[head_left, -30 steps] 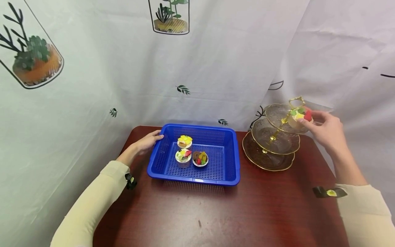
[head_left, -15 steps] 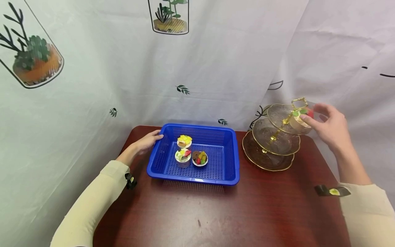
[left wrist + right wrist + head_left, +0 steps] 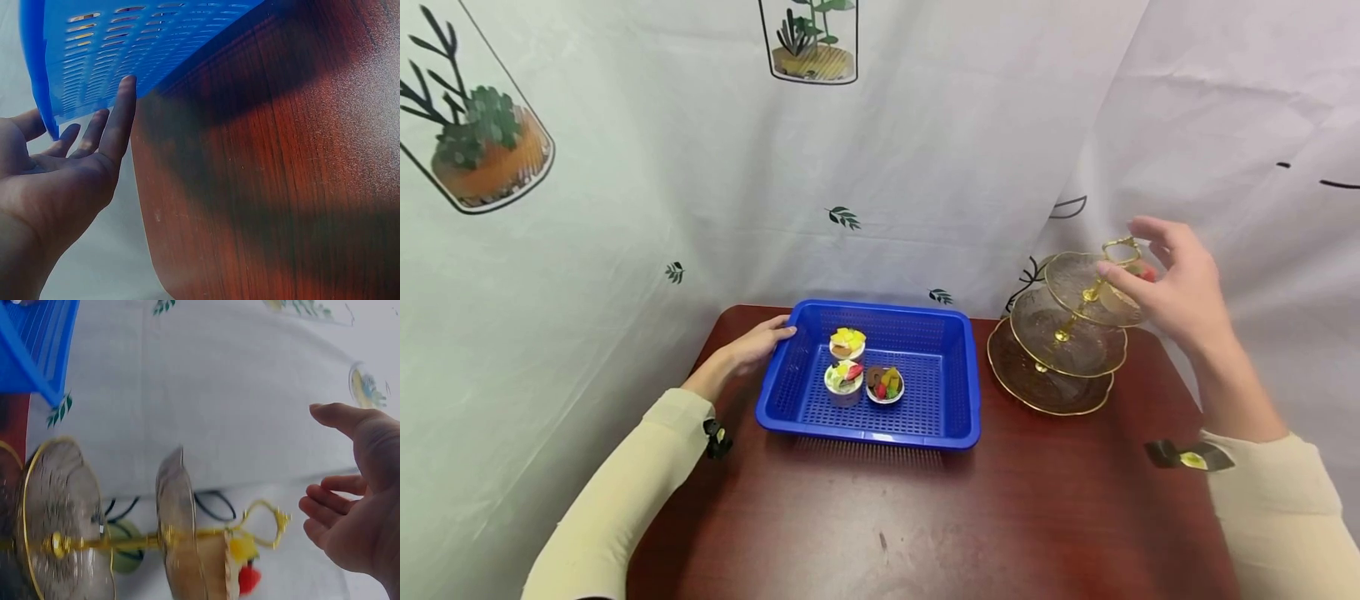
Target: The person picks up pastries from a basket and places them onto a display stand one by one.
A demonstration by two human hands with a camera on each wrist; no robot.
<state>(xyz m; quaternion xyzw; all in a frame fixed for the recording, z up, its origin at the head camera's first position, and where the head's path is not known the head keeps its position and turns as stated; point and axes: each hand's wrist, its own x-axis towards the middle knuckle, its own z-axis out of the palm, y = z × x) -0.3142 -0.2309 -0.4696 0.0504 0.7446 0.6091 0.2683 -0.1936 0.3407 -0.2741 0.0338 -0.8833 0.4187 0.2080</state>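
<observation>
My left hand (image 3: 758, 346) grips the left rim of a blue plastic basket (image 3: 958, 375), thumb over the edge and fingers (image 3: 119, 119) against the outer slotted wall. On the top plate of a gold-trimmed three-tier cake stand (image 3: 1067, 333) sits a dessert cup (image 3: 203, 569) topped with strawberry and yellow fruit. Above and to the right of that cup, my right hand (image 3: 1183, 287) is held with thumb and fingers spread, apart from the cup in the right wrist view. The hand partly covers the cup in the head view.
Inside the basket stand a yellow-topped dessert cup (image 3: 847, 342), a strawberry-topped cup (image 3: 844, 383) and a chocolate fruit cup (image 3: 885, 387). The stand's gold ring handle (image 3: 265, 522) rises beside my right hand. A patterned white cloth (image 3: 880, 167) hangs behind the reddish-brown table (image 3: 1000, 517).
My right hand has let go of the dessert cup on the top plate and lifted up and slightly left, its fingers spreading. My left hand and the basket stay where they were.
</observation>
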